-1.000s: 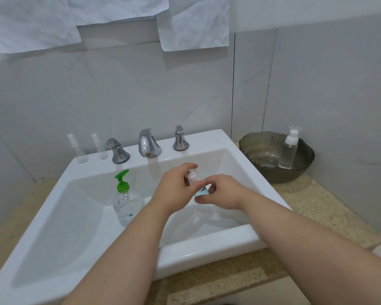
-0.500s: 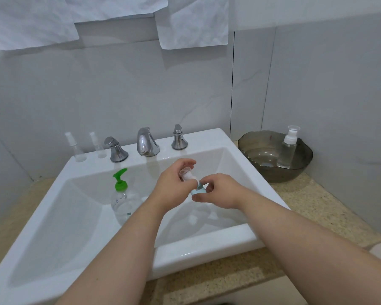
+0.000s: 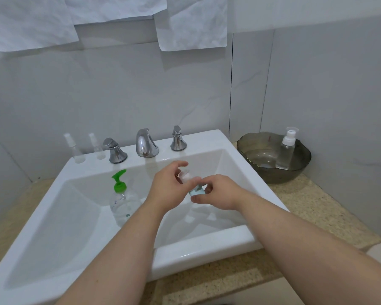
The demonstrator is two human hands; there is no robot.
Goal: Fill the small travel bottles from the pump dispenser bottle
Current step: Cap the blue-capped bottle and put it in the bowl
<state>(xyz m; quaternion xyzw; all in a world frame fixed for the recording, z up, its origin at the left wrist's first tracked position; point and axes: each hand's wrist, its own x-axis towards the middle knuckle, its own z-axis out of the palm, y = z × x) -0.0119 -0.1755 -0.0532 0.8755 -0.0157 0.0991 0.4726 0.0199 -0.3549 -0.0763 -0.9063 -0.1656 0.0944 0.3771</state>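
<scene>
My left hand (image 3: pixel 167 190) and right hand (image 3: pixel 218 192) meet over the sink (image 3: pixel 207 249), both pinching one small travel bottle (image 3: pixel 196 189). The left seems to grip its cap (image 3: pixel 184 175). One pump dispenser bottle (image 3: pixel 121 201) stands in the basin, just beside my left forearm. Two spray bottles (image 3: pixel 74 148) stand on the back ledge, and a third bottle (image 3: pixel 286 150) leans in the bowl (image 3: pixel 273 175).

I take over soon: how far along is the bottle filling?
Done: one travel bottle holds some bluish liquid. In hand: the right hand grips it while the left hand pinches its cap. Left: two small bottles on the sink ledge look empty; the pump dispenser stands in its basin.
</scene>
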